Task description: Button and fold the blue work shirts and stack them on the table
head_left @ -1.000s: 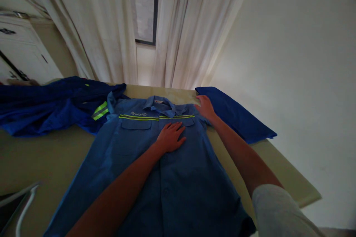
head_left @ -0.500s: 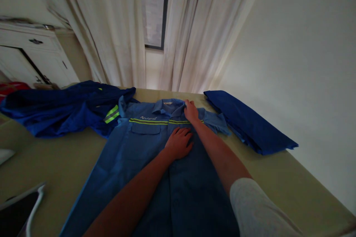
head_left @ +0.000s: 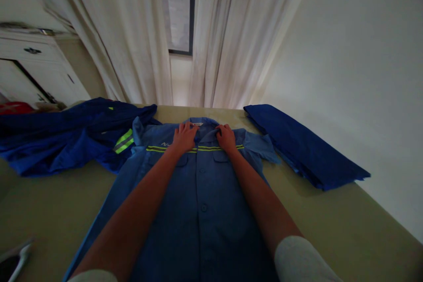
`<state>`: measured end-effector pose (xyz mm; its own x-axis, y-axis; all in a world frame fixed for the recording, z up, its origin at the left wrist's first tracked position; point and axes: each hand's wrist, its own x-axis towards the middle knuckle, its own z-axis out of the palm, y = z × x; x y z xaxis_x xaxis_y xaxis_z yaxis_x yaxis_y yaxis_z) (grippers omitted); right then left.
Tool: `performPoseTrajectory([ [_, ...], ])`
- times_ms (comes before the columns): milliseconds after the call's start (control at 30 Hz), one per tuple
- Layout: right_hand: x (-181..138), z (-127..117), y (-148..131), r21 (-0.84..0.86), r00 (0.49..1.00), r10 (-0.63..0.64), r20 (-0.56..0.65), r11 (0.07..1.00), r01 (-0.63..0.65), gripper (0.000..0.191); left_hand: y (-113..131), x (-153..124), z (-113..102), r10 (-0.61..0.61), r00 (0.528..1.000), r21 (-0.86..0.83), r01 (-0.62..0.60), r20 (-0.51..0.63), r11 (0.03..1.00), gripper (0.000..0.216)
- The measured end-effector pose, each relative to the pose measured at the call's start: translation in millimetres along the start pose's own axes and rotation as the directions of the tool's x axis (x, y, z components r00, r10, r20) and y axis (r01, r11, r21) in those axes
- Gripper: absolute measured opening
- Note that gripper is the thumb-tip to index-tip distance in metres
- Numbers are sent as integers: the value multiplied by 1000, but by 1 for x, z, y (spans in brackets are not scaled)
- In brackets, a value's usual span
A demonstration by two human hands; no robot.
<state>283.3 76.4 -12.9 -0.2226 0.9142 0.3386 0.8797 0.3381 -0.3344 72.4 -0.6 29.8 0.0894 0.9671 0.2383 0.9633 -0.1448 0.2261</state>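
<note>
Head view: the blue shirt (head_left: 214, 238) lies spread on the table (head_left: 324, 229), collar (head_left: 205, 121) toward the far edge. Left hand (head_left: 184, 138) and right hand (head_left: 226, 138) touch the collar's two sides, fingers bent; whether they pinch cloth, I cannot tell. Folded navy fabric (head_left: 304, 150) lies near the right edge.

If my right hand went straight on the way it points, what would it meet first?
Most likely the collar of the blue shirt, which your right hand seems to touch. Beyond lie tabletop, then the curtain; depth is hard to judge.
</note>
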Motion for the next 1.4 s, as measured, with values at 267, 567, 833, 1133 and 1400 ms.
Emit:
performPoseTrajectory([
  [267, 2, 4, 6, 66, 1000, -8, -15, 998, 9, 32, -30, 16, 18, -42, 979, -39, 34, -198, 999, 25],
  [567, 5, 11, 14, 165, 999, -12, -44, 986, 19, 35, -27, 15, 27, -93, 990, -71, 86, -103, 994, 37],
  [833, 8, 13, 22, 290, 973, 131, -192, 954, -72, 45, -24, 22, 35, -10, 999, -126, 15, 38, 992, 30],
  [1133, 7, 10, 20, 304, 973, 222, -59, 933, -195, 34, 1, 19, 42, 31, 995, -65, -38, -98, 997, 51],
  [1400, 6, 7, 13, 275, 993, 57, -102, 961, -27, 39, -31, 28, 33, 144, 983, -249, -111, 117, 962, 35],
])
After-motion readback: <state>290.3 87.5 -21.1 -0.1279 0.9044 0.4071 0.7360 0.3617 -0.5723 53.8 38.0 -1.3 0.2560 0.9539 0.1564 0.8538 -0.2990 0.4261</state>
